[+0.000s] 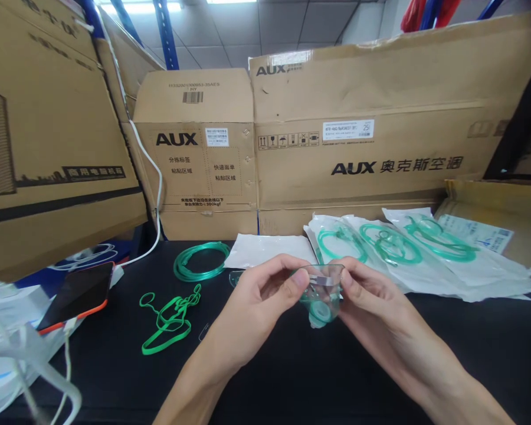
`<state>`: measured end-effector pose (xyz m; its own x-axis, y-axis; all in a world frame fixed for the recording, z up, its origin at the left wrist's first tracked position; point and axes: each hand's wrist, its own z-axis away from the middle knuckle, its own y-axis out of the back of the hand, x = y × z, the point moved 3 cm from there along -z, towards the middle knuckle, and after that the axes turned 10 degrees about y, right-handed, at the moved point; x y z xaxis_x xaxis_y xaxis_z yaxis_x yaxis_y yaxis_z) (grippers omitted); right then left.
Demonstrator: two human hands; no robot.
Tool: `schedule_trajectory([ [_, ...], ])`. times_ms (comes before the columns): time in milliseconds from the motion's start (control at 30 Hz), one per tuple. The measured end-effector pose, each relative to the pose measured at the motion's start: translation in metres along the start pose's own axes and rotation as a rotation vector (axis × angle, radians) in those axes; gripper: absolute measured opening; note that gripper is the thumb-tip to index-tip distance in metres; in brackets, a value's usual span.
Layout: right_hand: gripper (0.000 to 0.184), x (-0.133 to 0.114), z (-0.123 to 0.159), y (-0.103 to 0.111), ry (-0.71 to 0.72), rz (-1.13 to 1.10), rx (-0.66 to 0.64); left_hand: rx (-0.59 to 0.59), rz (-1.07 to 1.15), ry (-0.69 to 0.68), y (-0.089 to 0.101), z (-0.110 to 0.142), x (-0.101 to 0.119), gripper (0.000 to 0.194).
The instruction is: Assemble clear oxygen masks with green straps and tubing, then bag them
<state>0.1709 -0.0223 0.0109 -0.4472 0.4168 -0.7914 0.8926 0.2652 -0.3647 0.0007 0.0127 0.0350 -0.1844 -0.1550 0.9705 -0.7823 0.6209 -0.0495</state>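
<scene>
With the tubing (199, 276) coiled and the strap (166, 345) loose on the table (292, 378), both lie apart from the mask (326, 298), which has its metal strip (322, 280) along the upper edge; at right rear, packs (429, 280) hold further coils. Between my hands, the mask is pinched at opposite ends of that edge, left thumb and fingers of the left hand (248, 313) nearly closed on one end, those of the right hand (376, 298) on the other. Its round port (320, 313) hangs below the grip.
</scene>
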Motion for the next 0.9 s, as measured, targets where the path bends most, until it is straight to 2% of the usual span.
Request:
schedule_trajectory([
  [333, 0.020, -0.003, 0.001, 0.004, 0.035, 0.127, -0.039, -0.007, -0.110, -0.009, 0.002, -0.002, -0.001, 0.020],
  [533, 0.016, -0.002, 0.000, 0.005, 0.018, 0.149, -0.071, -0.034, -0.101, 0.009, 0.004, -0.005, -0.006, 0.025],
  [700, 0.020, -0.002, -0.001, 0.004, -0.063, 0.122, -0.073, -0.050, -0.096, 0.025, 0.006, -0.009, -0.013, 0.023],
  [900, 0.024, -0.001, -0.005, 0.004, -0.137, 0.027, -0.040, -0.037, -0.158, 0.023, 0.009, -0.009, -0.008, 0.021],
])
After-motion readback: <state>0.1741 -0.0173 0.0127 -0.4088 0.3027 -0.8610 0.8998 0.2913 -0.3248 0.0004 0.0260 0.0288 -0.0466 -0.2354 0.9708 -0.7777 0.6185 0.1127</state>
